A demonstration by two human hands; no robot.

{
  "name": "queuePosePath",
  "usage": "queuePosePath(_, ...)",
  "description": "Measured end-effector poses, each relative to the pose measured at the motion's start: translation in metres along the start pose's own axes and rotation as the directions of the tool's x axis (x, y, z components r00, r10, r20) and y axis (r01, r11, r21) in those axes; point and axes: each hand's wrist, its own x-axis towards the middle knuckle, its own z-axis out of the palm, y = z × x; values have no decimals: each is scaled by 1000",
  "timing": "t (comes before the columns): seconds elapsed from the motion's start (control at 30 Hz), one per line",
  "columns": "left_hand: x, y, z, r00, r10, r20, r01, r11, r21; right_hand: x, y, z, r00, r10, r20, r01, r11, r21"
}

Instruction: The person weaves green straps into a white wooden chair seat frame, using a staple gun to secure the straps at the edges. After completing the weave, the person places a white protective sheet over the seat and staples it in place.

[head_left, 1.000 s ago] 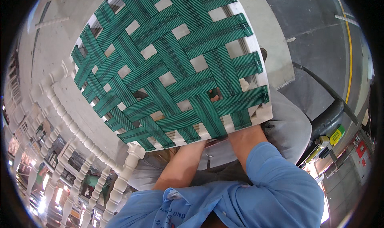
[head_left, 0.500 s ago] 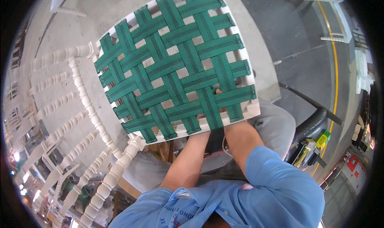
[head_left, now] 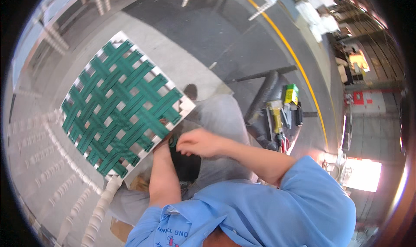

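Green-webbed seat (head_left: 128, 112) set by knee (head_left: 221, 117), likely for underside access; left hand (head_left: 164, 121) tucked beneath, grip hidden; right hand (head_left: 196, 142) curled, hold unclear.

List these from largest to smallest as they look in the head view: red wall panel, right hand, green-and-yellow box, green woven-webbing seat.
1. Green woven-webbing seat
2. Right hand
3. Green-and-yellow box
4. Red wall panel, looking small partly because it is farther away

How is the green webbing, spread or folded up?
Spread: the green webbing lies in crossing strips over the white seat frame, with gaps between them.
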Motion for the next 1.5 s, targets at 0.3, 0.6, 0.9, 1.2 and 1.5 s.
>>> queuePosePath(0.3,16,-24,4,910,-415,-8,324,721,-612,-257,172,-196,267,335,-904,-852,520,-59)
queuePosePath(0.6,-11,-18,-5,611,-38,790,338,-891,-304,-229,197,-179,345,281,-895,-543,838,54)
queuePosePath(0.9,-7,-10,-20,587,394,707,224,-918,327,-197,30,-126,604,229,-763,-237,966,102)
queuePosePath(1.2,-7,-8,-17,570,434,697,198,-896,397,-20,-73,4,954,165,-250,-134,982,137)
queuePosePath(1.5,-2,-8,-22,588,428,686,152,-892,426,19,-59,26,926,275,-260,-288,958,-14)
